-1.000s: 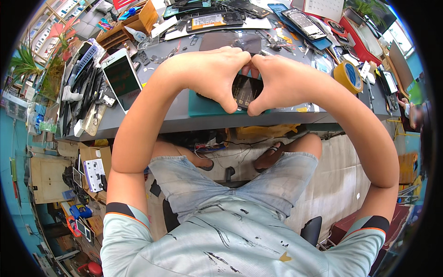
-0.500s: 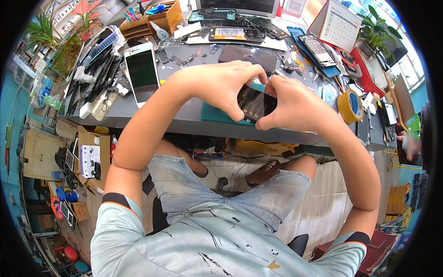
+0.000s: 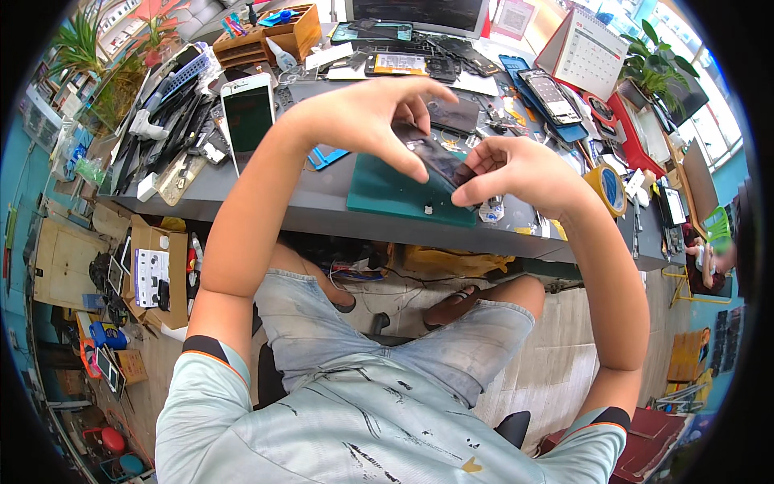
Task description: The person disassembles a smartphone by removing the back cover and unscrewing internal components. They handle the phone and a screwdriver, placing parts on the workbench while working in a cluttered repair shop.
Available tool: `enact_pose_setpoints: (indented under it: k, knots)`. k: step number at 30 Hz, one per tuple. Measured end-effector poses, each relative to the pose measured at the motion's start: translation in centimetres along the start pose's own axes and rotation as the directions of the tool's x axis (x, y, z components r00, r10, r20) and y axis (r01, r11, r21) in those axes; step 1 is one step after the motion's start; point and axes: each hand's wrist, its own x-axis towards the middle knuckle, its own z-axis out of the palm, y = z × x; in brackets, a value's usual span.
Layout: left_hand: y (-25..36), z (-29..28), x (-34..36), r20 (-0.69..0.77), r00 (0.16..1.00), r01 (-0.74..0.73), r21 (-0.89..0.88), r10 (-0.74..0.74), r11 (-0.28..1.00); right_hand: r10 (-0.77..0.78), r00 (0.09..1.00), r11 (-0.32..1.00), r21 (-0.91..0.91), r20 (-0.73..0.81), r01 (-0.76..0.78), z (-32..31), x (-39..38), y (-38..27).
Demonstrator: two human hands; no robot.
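A dark smartphone (image 3: 439, 161) is held tilted above the teal mat (image 3: 375, 189) at the desk's front edge. My left hand (image 3: 367, 121) curves round its upper left end, thumb on the near side and fingers on the far side, with the index finger lifted. At the lower right end, my right hand (image 3: 524, 173) pinches the phone between thumb and bent fingers. On the mat below lies a small white piece (image 3: 428, 209). Behind my hands, a dark flat phone-shaped panel (image 3: 455, 115) rests on the desk.
A white phone (image 3: 248, 117) lies left of my left arm, near a heap of parts. Opened phones (image 3: 552, 97), a yellow tape roll (image 3: 606, 189) and a desk calendar (image 3: 584, 50) are on the right. A monitor (image 3: 415, 10) stands at the back.
The phone has turned from screen facing me to a steeper tilt. My left hand has lifted slightly and its index finger has straightened away. My right hand has shifted right, uncovering more mat.
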Motion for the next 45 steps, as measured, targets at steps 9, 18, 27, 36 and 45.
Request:
enact_pose_setpoints:
  k: [9, 18, 27, 36, 45]
  knots:
    - [0.1, 6.1, -0.2, -0.396, 0.918, -0.248, -0.632, -0.030, 0.734, -0.184, 0.954, 0.842, 0.462, -0.238, 0.278, 2.3, -1.2, 2.5]
    - [-0.4, 9.0, -0.5, -0.483, 0.874, -0.374, -0.601, 0.052, 0.707, -0.205, 0.926, 0.865, 0.384, -0.316, 0.323, 4.9, -1.4, 2.6]
    - [-0.9, 9.1, -0.9, -0.500, 0.865, -0.396, -0.622, 0.047, 0.675, -0.231, 0.919, 0.865, 0.364, -0.319, 0.344, 5.0, -1.0, 2.7]
    - [-1.0, 9.0, -1.6, -0.441, 0.897, -0.322, -0.705, -0.034, 0.632, -0.279, 0.897, 0.814, 0.412, -0.344, 0.411, 5.8, -0.9, 3.1]
    - [-0.4, 9.0, -1.7, -0.482, 0.876, -0.385, -0.688, 0.009, 0.615, -0.314, 0.873, 0.843, 0.312, -0.373, 0.437, 6.2, -0.7, 3.6]
